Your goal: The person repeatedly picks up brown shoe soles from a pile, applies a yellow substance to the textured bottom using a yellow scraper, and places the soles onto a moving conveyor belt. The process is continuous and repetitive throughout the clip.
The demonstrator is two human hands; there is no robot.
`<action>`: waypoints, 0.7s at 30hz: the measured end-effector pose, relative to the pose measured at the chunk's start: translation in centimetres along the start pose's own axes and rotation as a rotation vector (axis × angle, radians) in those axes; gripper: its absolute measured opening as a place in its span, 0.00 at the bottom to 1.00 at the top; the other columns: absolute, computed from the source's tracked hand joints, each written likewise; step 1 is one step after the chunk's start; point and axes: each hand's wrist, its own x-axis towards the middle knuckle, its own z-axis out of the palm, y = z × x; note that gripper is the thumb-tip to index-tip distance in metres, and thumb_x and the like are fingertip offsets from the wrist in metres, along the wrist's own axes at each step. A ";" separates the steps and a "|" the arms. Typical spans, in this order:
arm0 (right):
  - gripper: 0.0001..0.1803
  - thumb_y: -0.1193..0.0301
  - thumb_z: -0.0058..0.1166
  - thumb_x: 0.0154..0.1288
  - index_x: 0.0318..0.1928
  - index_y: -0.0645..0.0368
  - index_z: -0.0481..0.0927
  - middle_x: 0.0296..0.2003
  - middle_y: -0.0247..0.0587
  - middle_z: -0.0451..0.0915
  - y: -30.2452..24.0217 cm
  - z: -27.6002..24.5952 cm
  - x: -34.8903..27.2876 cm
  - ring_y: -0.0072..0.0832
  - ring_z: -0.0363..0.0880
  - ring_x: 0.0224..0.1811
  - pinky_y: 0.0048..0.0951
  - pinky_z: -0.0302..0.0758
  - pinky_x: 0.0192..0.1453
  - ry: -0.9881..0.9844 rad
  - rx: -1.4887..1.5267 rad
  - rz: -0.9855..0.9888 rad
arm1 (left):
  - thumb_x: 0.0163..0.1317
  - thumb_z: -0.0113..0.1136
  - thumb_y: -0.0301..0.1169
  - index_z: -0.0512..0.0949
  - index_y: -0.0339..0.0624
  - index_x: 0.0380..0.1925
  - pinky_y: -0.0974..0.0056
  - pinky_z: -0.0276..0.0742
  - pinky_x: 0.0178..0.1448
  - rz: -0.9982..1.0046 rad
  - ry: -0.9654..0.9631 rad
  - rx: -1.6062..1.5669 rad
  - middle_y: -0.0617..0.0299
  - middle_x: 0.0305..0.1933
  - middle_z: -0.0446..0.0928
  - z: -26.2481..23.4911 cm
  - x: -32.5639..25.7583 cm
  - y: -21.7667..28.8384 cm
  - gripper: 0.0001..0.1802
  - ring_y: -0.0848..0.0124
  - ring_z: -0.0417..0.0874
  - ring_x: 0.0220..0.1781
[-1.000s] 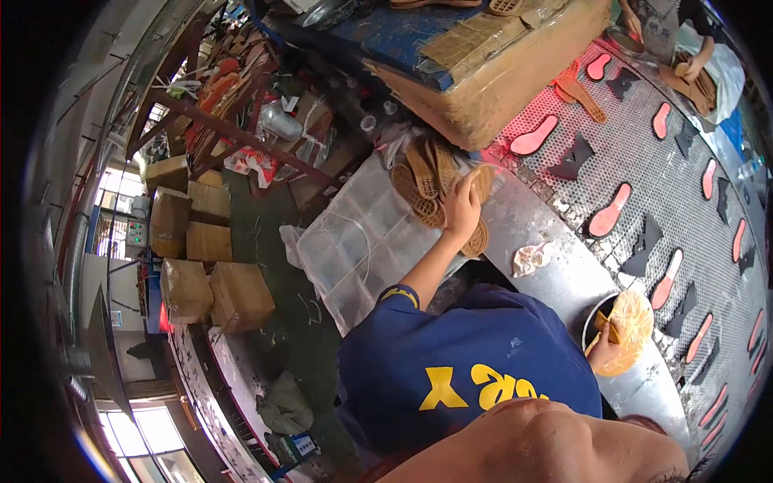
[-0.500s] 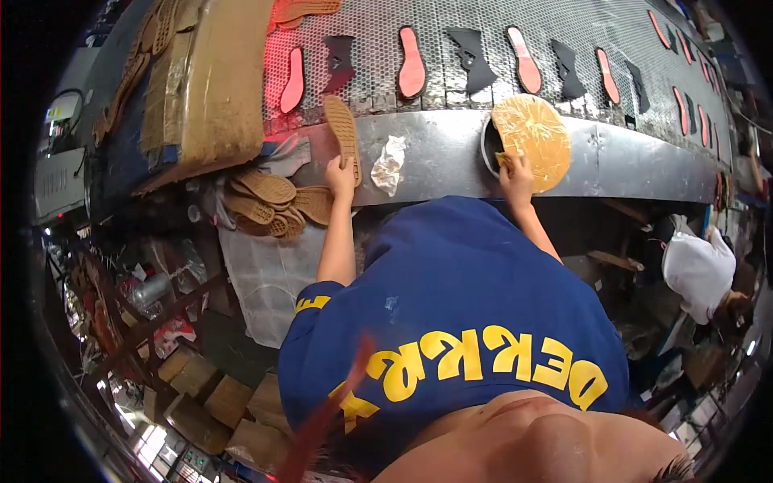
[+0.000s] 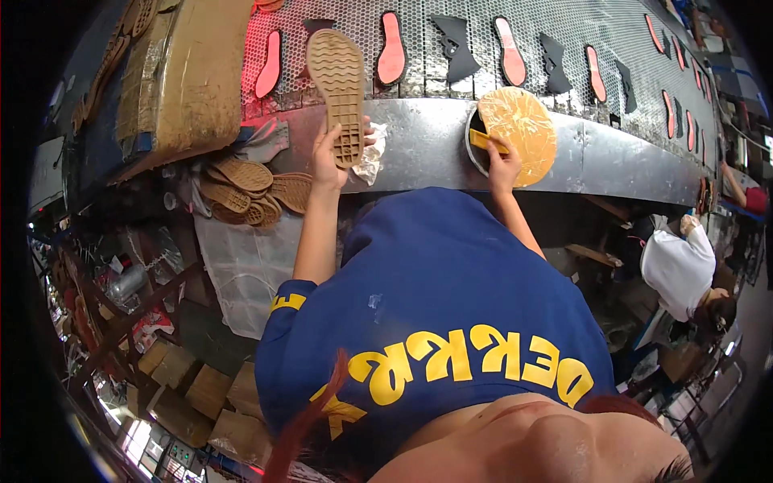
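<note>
My left hand (image 3: 328, 157) grips a tan shoe sole (image 3: 336, 84) by its narrower end, the ridged tread facing up. My right hand (image 3: 505, 167) is closed on a flat yellow tool (image 3: 481, 140) at the left side of a round container (image 3: 469, 153). A round, yellowish cover (image 3: 523, 137) wrapped in clear tape lies over most of that container. The tool's far end is not plain to see against the dark opening. Beside my left hand, partly behind it, a crumpled white sheet (image 3: 370, 161) lies on the metal ledge (image 3: 427, 145).
Beyond the ledge, a mesh conveyor (image 3: 419, 48) carries pink-topped insoles (image 3: 392, 52) and black cut pieces (image 3: 455, 48). Tan soles (image 3: 245, 189) are piled left of my arm, below a taped cardboard box (image 3: 185, 88). A person in white (image 3: 676, 270) is at the right.
My left hand has raised the sole closer to me, so it looks larger. My right hand has shifted slightly, showing more of the yellow tool. The whole view has moved a little.
</note>
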 end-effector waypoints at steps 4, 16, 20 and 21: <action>0.11 0.72 0.58 0.64 0.46 0.62 0.79 0.31 0.32 0.75 -1.4 -1.0 1.8 0.18 0.71 0.25 0.18 0.66 0.26 -0.046 0.681 0.327 | 0.73 0.33 0.47 0.67 0.35 0.57 0.64 0.83 0.34 -0.083 -0.051 -0.016 0.48 0.45 0.79 2.6 -1.4 -1.0 0.27 0.64 0.83 0.37; 0.11 0.70 0.46 0.72 0.47 0.65 0.74 0.47 0.46 0.73 -19.7 -0.4 1.0 0.32 0.75 0.51 0.31 0.74 0.57 -0.164 0.286 -0.680 | 0.69 0.23 0.63 0.62 0.41 0.64 0.70 0.80 0.27 -0.259 -0.266 -0.033 0.47 0.46 0.79 7.5 -4.4 -0.9 0.41 0.69 0.82 0.31; 0.08 0.72 0.57 0.64 0.40 0.63 0.79 0.44 0.45 0.76 -22.1 0.6 -0.2 0.35 0.74 0.49 0.30 0.70 0.55 -0.118 0.193 -0.761 | 0.67 0.22 0.66 0.59 0.41 0.66 0.70 0.79 0.28 -0.282 -0.324 0.020 0.46 0.47 0.78 8.4 -5.6 0.0 0.44 0.71 0.82 0.33; 0.08 0.71 0.58 0.64 0.40 0.63 0.79 0.44 0.45 0.76 -22.1 0.7 -0.2 0.35 0.74 0.49 0.30 0.70 0.55 -0.099 0.183 -0.778 | 0.66 0.22 0.67 0.58 0.40 0.67 0.71 0.79 0.28 -0.282 -0.344 0.031 0.47 0.47 0.78 8.5 -5.8 0.2 0.45 0.71 0.82 0.33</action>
